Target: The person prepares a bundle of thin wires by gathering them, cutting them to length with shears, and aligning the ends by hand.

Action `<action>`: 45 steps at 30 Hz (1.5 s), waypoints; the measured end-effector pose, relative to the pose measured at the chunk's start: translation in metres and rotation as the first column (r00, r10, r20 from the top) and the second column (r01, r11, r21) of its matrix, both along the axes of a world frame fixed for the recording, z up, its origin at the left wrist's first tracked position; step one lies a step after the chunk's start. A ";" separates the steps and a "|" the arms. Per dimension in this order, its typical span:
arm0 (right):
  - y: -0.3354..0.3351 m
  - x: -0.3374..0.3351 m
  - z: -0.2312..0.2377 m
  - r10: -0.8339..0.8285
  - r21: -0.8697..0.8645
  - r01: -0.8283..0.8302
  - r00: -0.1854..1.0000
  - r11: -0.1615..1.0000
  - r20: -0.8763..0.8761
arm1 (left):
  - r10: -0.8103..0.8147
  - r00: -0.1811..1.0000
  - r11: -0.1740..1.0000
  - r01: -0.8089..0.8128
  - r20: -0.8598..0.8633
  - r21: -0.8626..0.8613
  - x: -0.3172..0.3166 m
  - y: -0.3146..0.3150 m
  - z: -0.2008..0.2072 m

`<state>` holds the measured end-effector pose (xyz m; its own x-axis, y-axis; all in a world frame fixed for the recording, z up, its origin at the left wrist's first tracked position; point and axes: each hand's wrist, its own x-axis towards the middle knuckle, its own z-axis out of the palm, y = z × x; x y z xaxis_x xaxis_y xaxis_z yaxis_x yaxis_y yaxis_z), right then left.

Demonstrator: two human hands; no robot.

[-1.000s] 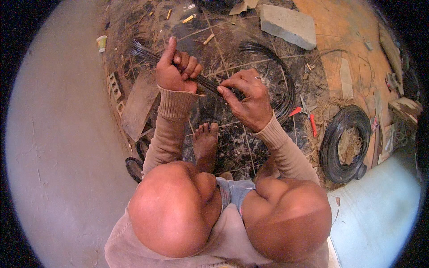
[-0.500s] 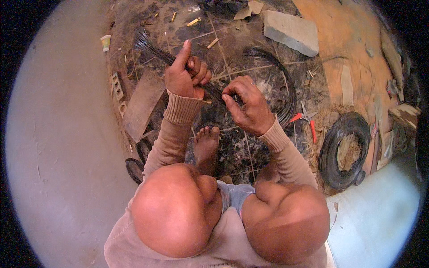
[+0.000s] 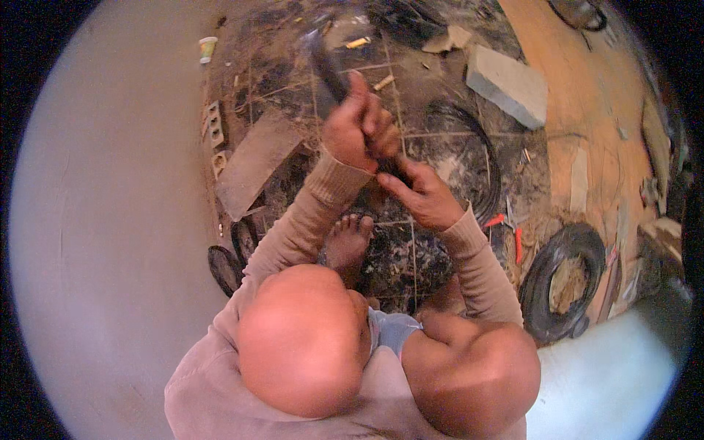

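My left hand (image 3: 357, 130) is raised in front of me, closed around a bundle of thin dark wires (image 3: 326, 70) that sticks up and away toward the far left. Just below it, my right hand (image 3: 422, 194) grips the lower end of the same bundle, where the wires run down out of sight between both hands. I am squatting, and my bare left foot (image 3: 348, 242) rests on the dirty floor between my knees.
A coil of black wire (image 3: 561, 282) lies on the right, red-handled pliers (image 3: 513, 235) beside it. A larger loose wire loop (image 3: 477, 158) lies ahead, a grey block (image 3: 507, 84) farther back. A flat board (image 3: 253, 165) and perforated bricks (image 3: 214, 132) sit left.
Both hands lifted and moved closer together. The wire bundle swung from lying across toward the left to pointing steeply up and away.
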<state>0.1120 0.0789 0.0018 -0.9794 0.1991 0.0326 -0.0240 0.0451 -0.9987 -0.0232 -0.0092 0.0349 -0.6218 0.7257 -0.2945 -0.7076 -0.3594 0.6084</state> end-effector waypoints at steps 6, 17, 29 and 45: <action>-0.010 0.016 -0.020 0.366 -0.494 -0.175 0.873 0.852 0.321 | -0.501 0.849 0.865 0.500 -0.170 -0.052 -0.013 -0.014 -0.015; 0.112 0.024 0.144 -0.954 -0.295 0.924 0.173 0.243 -0.243 | -0.278 0.908 0.960 0.278 -0.315 -0.047 -0.032 -0.018 -0.012; 0.013 -0.018 -0.036 0.103 0.953 -0.147 0.987 0.265 0.124 | 0.600 0.791 0.703 -0.592 -0.120 -0.394 -0.017 -0.080 -0.072; -0.028 -0.014 0.006 -0.262 0.811 -0.407 0.801 0.420 0.538 | 0.308 0.944 0.857 -0.219 0.121 -0.467 -0.036 -0.002 -0.052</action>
<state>0.0985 0.0505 0.0078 -0.8800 0.3124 -0.3577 0.4006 0.8929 -0.2058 -0.0594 -0.0111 -0.0172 -0.6735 0.3083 -0.6718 -0.7392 -0.2734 0.6155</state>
